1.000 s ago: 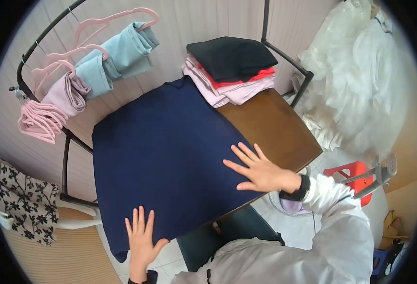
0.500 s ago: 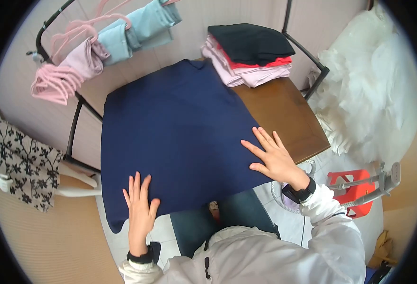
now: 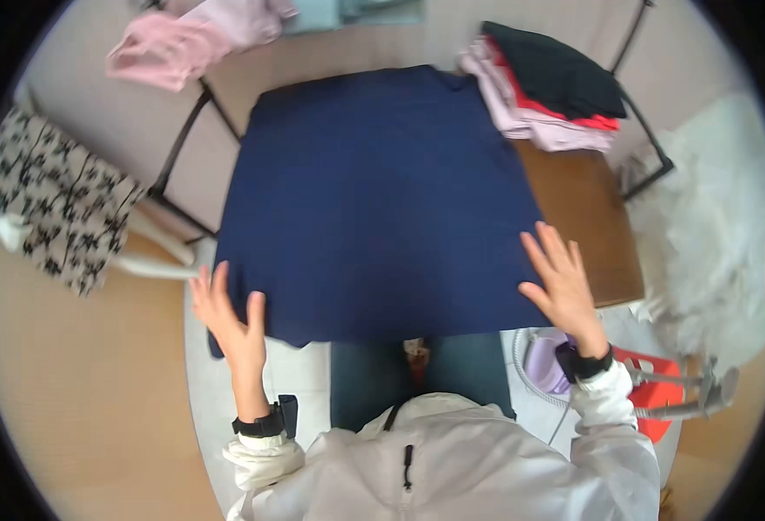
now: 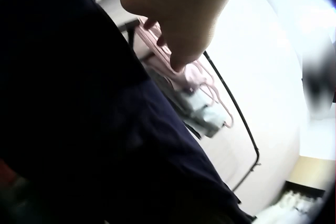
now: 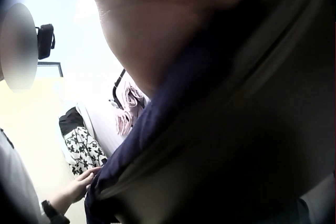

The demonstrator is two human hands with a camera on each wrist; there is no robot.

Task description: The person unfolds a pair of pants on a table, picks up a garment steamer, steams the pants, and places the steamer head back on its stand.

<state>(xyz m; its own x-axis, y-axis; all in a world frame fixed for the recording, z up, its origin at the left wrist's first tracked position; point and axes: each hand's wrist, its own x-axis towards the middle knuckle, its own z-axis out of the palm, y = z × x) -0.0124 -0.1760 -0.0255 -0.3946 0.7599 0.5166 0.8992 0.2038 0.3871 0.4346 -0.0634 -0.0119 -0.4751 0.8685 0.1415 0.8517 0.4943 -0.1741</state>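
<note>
A dark navy cloth (image 3: 382,208) lies spread flat over the wooden table (image 3: 586,217), its near edge hanging at the front. At its near left corner is my left hand (image 3: 233,326), fingers spread and extended. My right hand (image 3: 566,291) is at the cloth's right edge, fingers likewise spread. The left wrist view shows the left hand (image 4: 178,14) beside the navy cloth (image 4: 147,129). In the right wrist view the right hand (image 5: 168,19) is close over the cloth (image 5: 152,124); whether it touches is unclear.
Folded black, red and pink clothes (image 3: 556,82) are stacked at the back right. Pink hangers (image 3: 161,52) and a dark rack frame (image 3: 183,143) stand behind. A floral-skirted mannequin (image 3: 61,191) is left; white tulle (image 3: 712,217) and a red stool (image 3: 656,395) are right.
The head view has tilted down and turned. My left hand has moved out to the cloth's left edge, my right hand to its right edge, and they are farther apart.
</note>
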